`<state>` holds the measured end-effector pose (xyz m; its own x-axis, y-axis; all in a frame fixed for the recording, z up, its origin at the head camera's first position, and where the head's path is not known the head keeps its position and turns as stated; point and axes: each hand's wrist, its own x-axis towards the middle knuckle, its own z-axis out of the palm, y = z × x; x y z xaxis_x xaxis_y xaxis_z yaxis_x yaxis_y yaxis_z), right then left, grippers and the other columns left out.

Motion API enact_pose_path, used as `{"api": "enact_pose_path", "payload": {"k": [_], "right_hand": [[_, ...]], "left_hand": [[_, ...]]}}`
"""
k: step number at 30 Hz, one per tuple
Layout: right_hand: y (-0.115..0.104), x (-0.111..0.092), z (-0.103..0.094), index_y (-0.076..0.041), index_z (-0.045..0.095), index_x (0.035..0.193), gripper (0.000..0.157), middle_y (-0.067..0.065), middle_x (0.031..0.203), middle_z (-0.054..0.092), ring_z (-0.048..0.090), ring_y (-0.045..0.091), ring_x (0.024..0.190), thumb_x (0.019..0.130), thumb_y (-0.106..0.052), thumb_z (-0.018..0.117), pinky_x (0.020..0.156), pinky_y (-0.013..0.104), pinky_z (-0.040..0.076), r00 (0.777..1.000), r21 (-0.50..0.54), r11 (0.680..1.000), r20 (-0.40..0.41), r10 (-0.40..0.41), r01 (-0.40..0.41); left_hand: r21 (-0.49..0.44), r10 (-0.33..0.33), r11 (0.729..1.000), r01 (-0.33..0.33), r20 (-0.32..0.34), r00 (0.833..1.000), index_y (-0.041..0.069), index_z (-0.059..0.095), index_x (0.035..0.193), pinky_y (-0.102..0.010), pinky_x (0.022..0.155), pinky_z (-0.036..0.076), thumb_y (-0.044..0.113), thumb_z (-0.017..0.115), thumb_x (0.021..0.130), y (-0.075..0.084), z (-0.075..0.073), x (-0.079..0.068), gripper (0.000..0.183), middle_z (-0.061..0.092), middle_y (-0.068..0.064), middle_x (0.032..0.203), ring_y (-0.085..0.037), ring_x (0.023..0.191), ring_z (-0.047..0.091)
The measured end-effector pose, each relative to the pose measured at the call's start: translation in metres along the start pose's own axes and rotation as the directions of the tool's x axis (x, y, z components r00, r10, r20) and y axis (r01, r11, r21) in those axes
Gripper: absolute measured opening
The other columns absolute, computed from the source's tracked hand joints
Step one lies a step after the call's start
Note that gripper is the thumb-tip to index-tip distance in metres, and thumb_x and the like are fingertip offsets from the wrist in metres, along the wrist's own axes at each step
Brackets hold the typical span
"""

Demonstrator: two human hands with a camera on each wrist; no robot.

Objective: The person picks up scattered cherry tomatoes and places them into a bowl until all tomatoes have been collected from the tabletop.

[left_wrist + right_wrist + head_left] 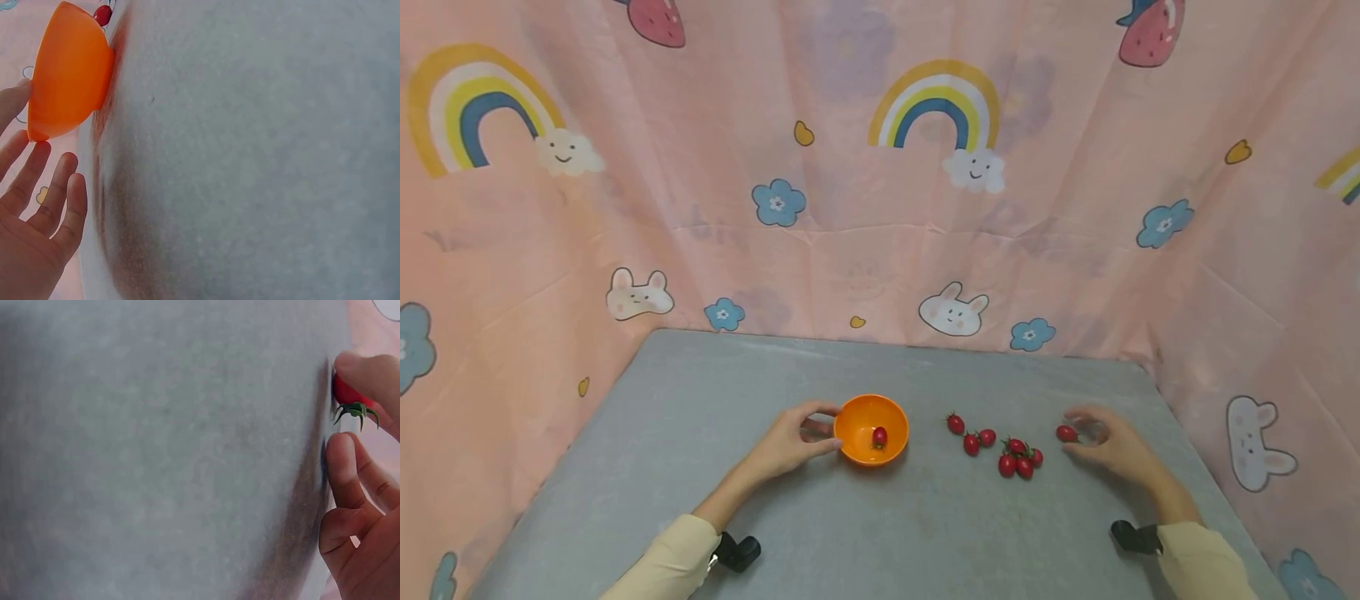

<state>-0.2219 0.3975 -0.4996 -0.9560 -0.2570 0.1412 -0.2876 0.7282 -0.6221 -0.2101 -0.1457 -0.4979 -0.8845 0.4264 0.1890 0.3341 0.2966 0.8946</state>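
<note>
An orange bowl (858, 412) stands upright on the table, with one cherry tomato (879, 435) inside. My left hand (792, 440) touches its left rim with spread thumb and fingertips; the other fingers are relaxed in the left wrist view. At the right, my right hand (1108, 442) is around a single cherry tomato (1065, 433), thumb and forefinger parted on either side of it. In the right wrist view the thumb overlaps this red tomato (349, 392), whose green stem faces the palm.
Between the hands lie several more cherry tomatoes: a tight cluster (1024, 467) and a looser group (972, 443) nearer the bowl. The grey table (880, 542) meets a pink patterned curtain (850, 275) at its back and sides.
</note>
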Motion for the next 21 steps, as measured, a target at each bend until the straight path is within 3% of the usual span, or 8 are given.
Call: {"api": "enact_pose_path", "payload": {"k": [2, 8, 17, 21], "right_hand": [[0.0028, 0.0011, 0.0009, -0.001, 0.067, 0.12, 0.044, 0.015, 0.111, 0.068, 0.061, 0.027, 0.096, 0.083, -0.012, 0.086, 0.07, 0.029, 0.051, 1.0, -0.018, 1.0, -0.014, -0.015, 0.015], [0.0056, 0.0035, 0.0016, -0.004, 0.072, 0.112, 0.031, 0.008, 0.107, 0.07, 0.06, 0.022, 0.096, 0.084, -0.009, 0.085, 0.075, 0.031, 0.05, 1.0, -0.051, 0.999, -0.019, 0.012, -0.013], [0.0025, 0.0056, -0.0012, -0.006, 0.073, 0.111, 0.028, 0.005, 0.104, 0.07, 0.061, 0.022, 0.095, 0.086, -0.013, 0.084, 0.076, 0.03, 0.051, 1.0, -0.063, 0.998, -0.031, 0.005, -0.007], [-0.0004, 0.0068, -0.0028, -0.005, 0.072, 0.113, 0.029, 0.008, 0.104, 0.07, 0.062, 0.018, 0.081, 0.087, -0.011, 0.083, 0.066, 0.029, 0.052, 1.0, 0.0, 1.0, -0.021, -0.001, 0.001]], "left_hand": [[-0.007, 0.008, 1.0, -0.008, 0.0, 1.0, 0.002, 0.062, 0.131, -0.039, 0.083, 0.058, 0.009, 0.08, 0.09, -0.0005, 0.0011, 0.0004, 0.046, 0.063, -0.015, 0.129, -0.03, 0.103, 0.068], [-0.009, -0.004, 1.0, 0.004, 0.001, 1.0, 0.003, 0.063, 0.131, -0.038, 0.084, 0.058, 0.01, 0.08, 0.089, -0.0009, 0.0013, 0.0008, 0.046, 0.063, -0.013, 0.129, -0.028, 0.103, 0.068], [0.014, -0.016, 1.0, 0.016, 0.002, 1.0, 0.005, 0.064, 0.13, -0.034, 0.084, 0.057, 0.016, 0.081, 0.09, -0.0025, -0.0003, 0.0011, 0.046, 0.064, -0.011, 0.129, -0.026, 0.103, 0.068], [0.015, -0.012, 1.0, 0.012, 0.004, 1.0, 0.004, 0.064, 0.131, -0.034, 0.084, 0.057, 0.016, 0.081, 0.09, -0.0027, -0.0003, 0.0009, 0.046, 0.063, -0.011, 0.129, -0.026, 0.103, 0.068]]}}
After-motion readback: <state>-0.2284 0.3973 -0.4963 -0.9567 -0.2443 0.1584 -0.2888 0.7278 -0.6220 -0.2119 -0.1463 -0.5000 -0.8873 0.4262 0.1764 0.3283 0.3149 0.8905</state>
